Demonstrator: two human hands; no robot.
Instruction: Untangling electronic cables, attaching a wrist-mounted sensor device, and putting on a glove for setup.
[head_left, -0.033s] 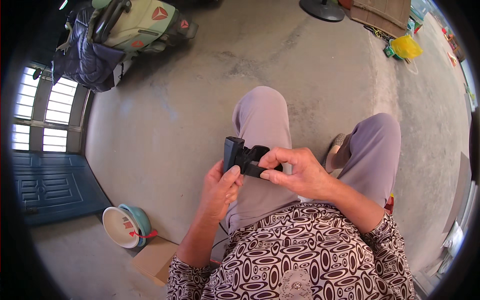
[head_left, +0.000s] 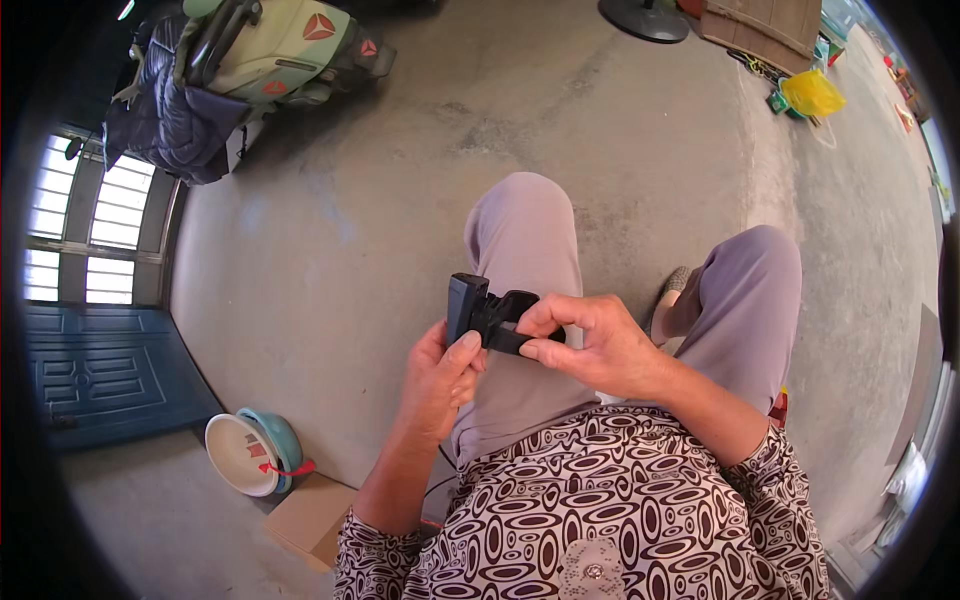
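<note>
Above my thigh I hold a small black box-shaped device [head_left: 466, 303] with a black strap [head_left: 510, 342] looped from its side. My left hand [head_left: 440, 375] is closed on the lower end of the device, its thumb pressed on the near face. On the other side, my right hand [head_left: 605, 345] pinches the strap's loop between thumb and fingers. Part of the strap is hidden behind the right fingers. What exact kind of device it is, I cannot tell.
A pale green scooter [head_left: 285, 50] with a dark padded cover [head_left: 185, 125] stands at the far left. Basins [head_left: 222, 455] lean near a cardboard box [head_left: 310, 515] at the lower left, by a blue door [head_left: 110, 375]. A yellow bag [head_left: 812, 93] lies far right.
</note>
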